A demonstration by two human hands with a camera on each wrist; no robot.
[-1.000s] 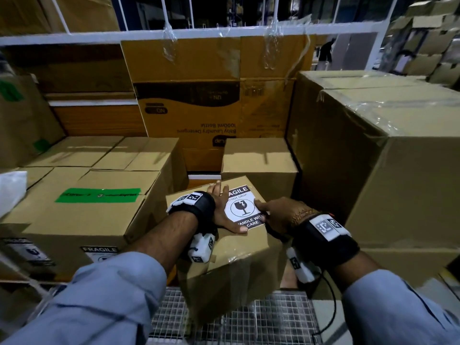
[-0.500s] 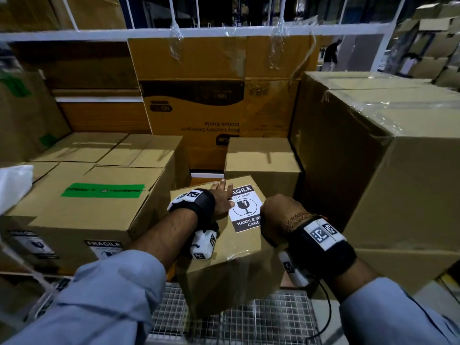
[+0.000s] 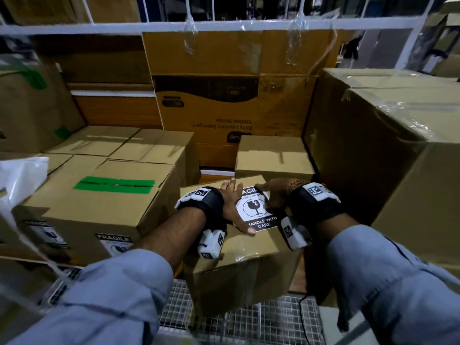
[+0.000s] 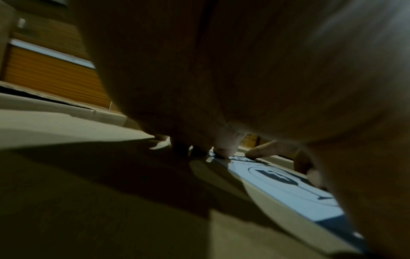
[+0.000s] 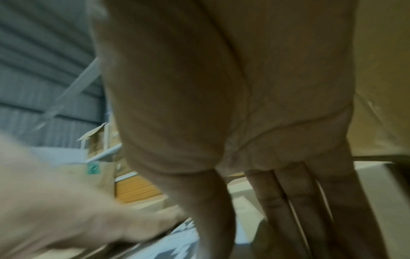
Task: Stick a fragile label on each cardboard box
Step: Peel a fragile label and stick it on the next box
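A small cardboard box (image 3: 244, 260) stands in the middle on a wire mesh floor. A white and black fragile label (image 3: 256, 211) lies on its top. My left hand (image 3: 232, 205) lies flat on the box top at the label's left edge, thumb stretched along the label's lower left corner. My right hand (image 3: 270, 195) presses straight fingers on the label's right side. In the left wrist view the fingertips (image 4: 224, 151) touch the box beside the label (image 4: 288, 191). The right wrist view shows straight fingers (image 5: 297, 201) pointing down onto the box.
A bigger box with green tape (image 3: 114, 186) and a fragile label on its front (image 3: 115, 242) stands to the left. A tall film-wrapped box (image 3: 398, 150) rises at the right. Behind are a small plain box (image 3: 272, 155) and a detergent carton (image 3: 224, 100). White plastic (image 3: 20, 178) hangs at far left.
My right hand has slid from the label's lower right edge up over its right side, fingers now stretched out. My left thumb has spread back down to the label's lower left corner.
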